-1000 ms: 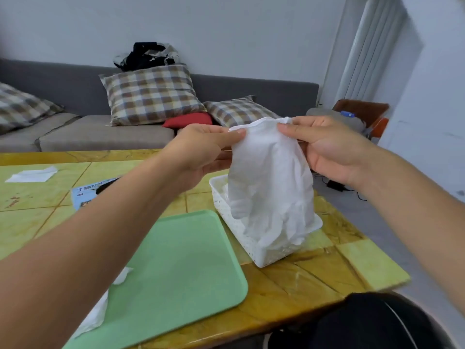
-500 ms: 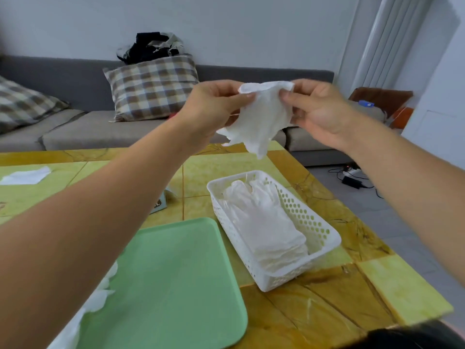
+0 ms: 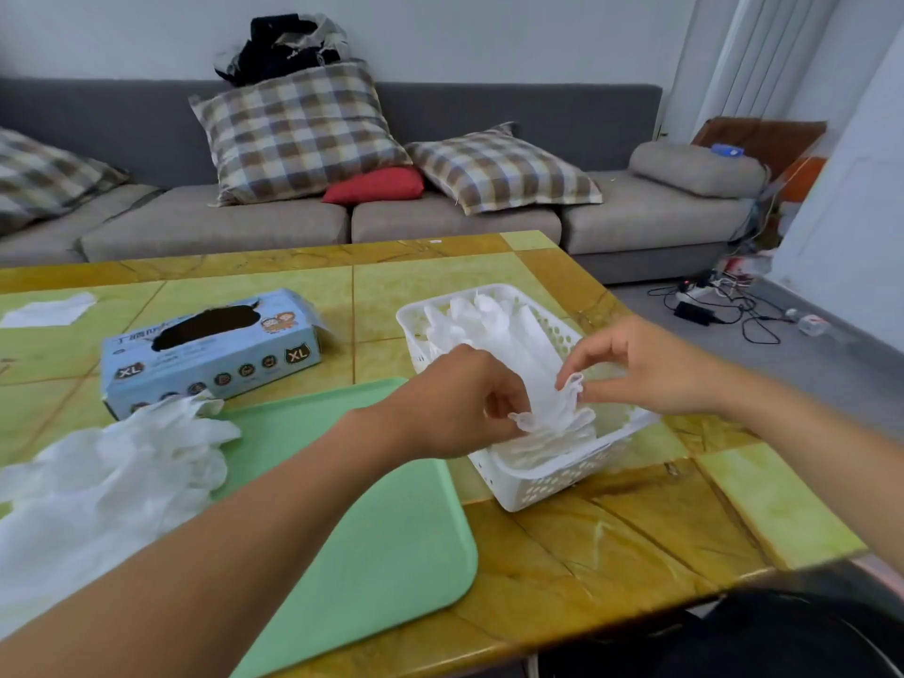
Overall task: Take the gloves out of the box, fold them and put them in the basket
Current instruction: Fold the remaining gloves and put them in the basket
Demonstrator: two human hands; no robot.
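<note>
Hands: left hand (image 3: 460, 403), right hand (image 3: 645, 367) pinch glove (image 3: 553, 408) over basket (image 3: 533, 486) near edge.

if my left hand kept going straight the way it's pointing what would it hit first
Most likely the folded glove it already pinches, then the stacked gloves in the white basket just beyond. Depth is hard to judge from this one view.

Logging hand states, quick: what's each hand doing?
Left hand: pinching the folded white disposable glove over the white perforated plastic basket.
Right hand: pinching the same glove.
</note>
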